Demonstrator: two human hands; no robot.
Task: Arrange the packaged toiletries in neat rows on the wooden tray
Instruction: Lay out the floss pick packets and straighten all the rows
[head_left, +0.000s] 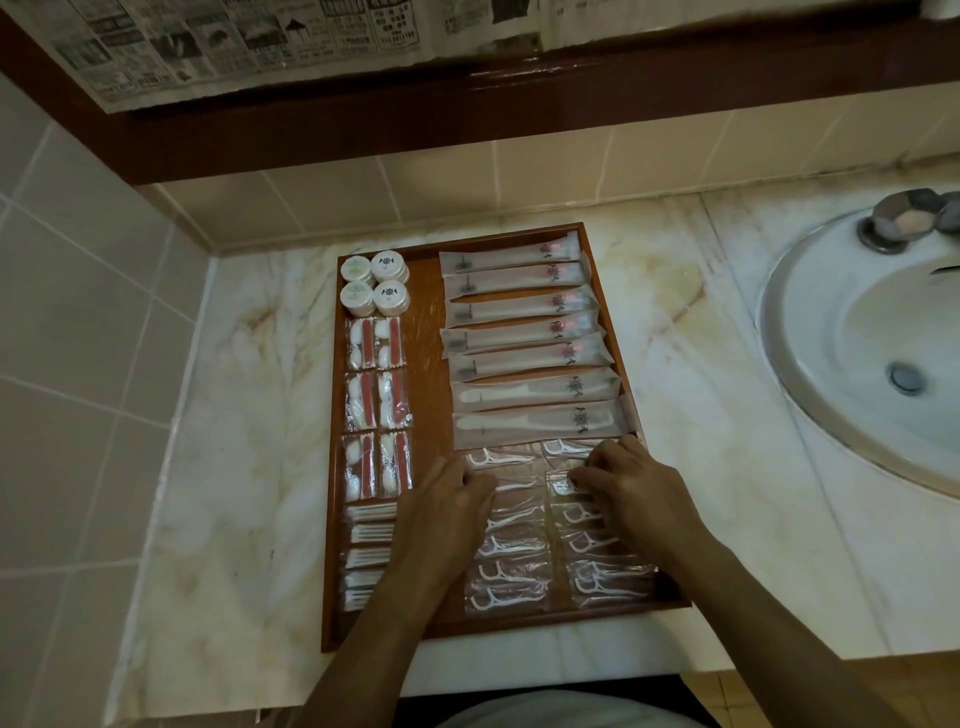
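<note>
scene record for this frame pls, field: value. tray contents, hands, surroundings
surface: marble counter
tray: wooden tray, holding packets in rows
far left: four round white packs
left column: six red-and-white sachets, then cotton swab packets nearest the person
right column, far: seven long frosted sleeves, stacked crosswise
right column, near: floss pick packets in two columns
left hand: fingers curled on a floss packet
right hand: fingers curled on a floss packet
right of tray: sink
</note>
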